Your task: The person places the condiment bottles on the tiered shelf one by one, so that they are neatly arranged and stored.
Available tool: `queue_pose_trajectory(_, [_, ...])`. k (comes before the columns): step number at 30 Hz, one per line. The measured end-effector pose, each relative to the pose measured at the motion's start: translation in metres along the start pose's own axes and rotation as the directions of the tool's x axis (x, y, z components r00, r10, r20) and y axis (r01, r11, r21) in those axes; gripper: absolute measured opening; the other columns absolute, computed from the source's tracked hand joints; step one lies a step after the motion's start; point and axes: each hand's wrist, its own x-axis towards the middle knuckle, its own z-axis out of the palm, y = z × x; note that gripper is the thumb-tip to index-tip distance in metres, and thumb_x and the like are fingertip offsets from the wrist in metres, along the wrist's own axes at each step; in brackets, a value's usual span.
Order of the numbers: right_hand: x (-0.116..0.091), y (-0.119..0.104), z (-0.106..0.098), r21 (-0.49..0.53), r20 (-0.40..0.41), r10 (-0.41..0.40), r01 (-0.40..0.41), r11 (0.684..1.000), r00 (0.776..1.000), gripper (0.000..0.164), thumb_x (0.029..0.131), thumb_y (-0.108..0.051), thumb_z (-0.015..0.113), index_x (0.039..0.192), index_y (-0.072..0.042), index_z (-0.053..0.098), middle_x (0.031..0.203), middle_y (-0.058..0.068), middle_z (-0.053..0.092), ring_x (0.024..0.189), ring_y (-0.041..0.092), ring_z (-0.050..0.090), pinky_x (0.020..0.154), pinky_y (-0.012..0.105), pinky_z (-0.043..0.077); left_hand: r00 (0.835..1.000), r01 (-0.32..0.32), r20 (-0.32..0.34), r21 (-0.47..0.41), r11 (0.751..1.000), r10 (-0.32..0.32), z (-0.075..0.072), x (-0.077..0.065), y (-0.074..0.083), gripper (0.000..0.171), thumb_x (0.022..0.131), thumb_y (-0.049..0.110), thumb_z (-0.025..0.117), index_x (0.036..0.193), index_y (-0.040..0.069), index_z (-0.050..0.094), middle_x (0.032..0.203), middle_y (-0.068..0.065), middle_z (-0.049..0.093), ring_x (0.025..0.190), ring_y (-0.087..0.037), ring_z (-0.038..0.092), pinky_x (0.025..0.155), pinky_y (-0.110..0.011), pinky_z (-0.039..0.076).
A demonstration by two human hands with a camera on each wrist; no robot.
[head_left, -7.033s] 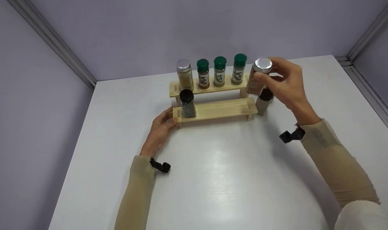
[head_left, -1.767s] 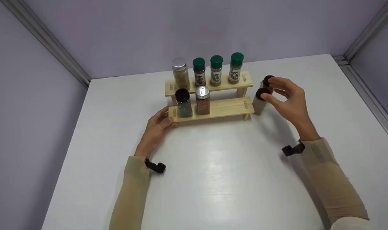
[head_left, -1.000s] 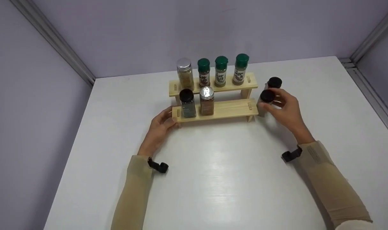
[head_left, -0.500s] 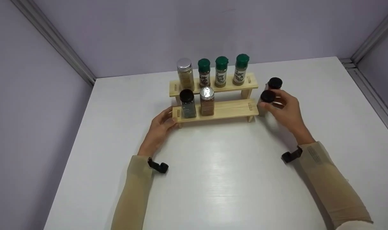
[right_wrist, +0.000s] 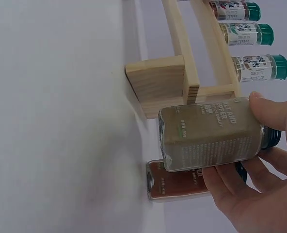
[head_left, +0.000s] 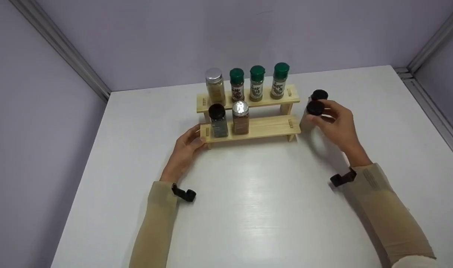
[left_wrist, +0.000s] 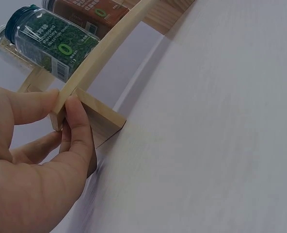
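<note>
My right hand (head_left: 340,124) grips a salt and pepper jar (right_wrist: 211,136) with a black lid, fingers and thumb around its upper part. Another jar (right_wrist: 177,182), red-brown inside and also black-lidded, stands just behind it on the table. At the other side, my left hand (head_left: 183,149) pinches the left end of the lower shelf (head_left: 265,127) of a two-step wooden spice rack. On that shelf stand a chopped parsley jar (left_wrist: 51,41) with a dark lid and a silver-lidded jar (head_left: 241,124) of reddish-brown spice. The right part of the lower shelf is bare.
On the upper shelf (head_left: 290,97) stand a silver-lidded jar (head_left: 216,91) of yellowish spice and several green-capped bottles (head_left: 278,87). The white table (head_left: 249,208) reaches toward me in front of the rack, with a pale wall (head_left: 241,33) behind it.
My right hand has left the silver-lidded reddish-brown jar on the lower shelf and taken hold of the salt and pepper jar, which has just shifted slightly up and right. My left hand stays put.
</note>
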Motion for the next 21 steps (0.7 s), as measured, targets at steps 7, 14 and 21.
queue_pose_trajectory(7, [-0.001,-0.013,-0.011,0.049,-0.027,-0.027,0.028,0.998,0.999,0.05,0.095,-0.007,0.081,0.142,-0.001,0.066,0.134,0.009,0.068,0.111,0.005,0.067,0.092,0.014,0.058,1.0,0.003,0.007,-0.015,1.0,-0.003,0.0,-0.001,0.0,0.063,0.108,0.001,0.059,0.166,0.006,0.035,0.157,-0.018,0.046,0.131,-0.025,0.056,0.102,-0.029,0.057])
queue_pose_trajectory(14, [-0.002,-0.026,-0.017,0.033,-0.042,-0.051,0.053,0.998,0.998,0.048,0.096,-0.008,0.081,0.141,-0.004,0.067,0.133,0.005,0.07,0.112,0.007,0.067,0.093,0.014,0.057,1.0,-0.008,0.01,-0.019,1.0,0.008,0.0,0.0,-0.001,0.062,0.108,0.001,0.06,0.165,0.006,0.037,0.156,-0.019,0.047,0.13,-0.024,0.057,0.102,-0.029,0.058])
queue_pose_trajectory(21, [0.006,-0.046,-0.01,0.083,-0.024,-0.087,0.089,0.993,0.996,0.045,0.097,-0.008,0.08,0.14,-0.004,0.068,0.13,0.0,0.07,0.114,0.01,0.067,0.095,0.016,0.056,1.0,-0.001,0.011,-0.01,1.0,0.001,-0.002,0.001,0.0,0.063,0.108,0.002,0.06,0.166,0.005,0.036,0.158,-0.018,0.046,0.135,-0.026,0.055,0.106,-0.028,0.056])
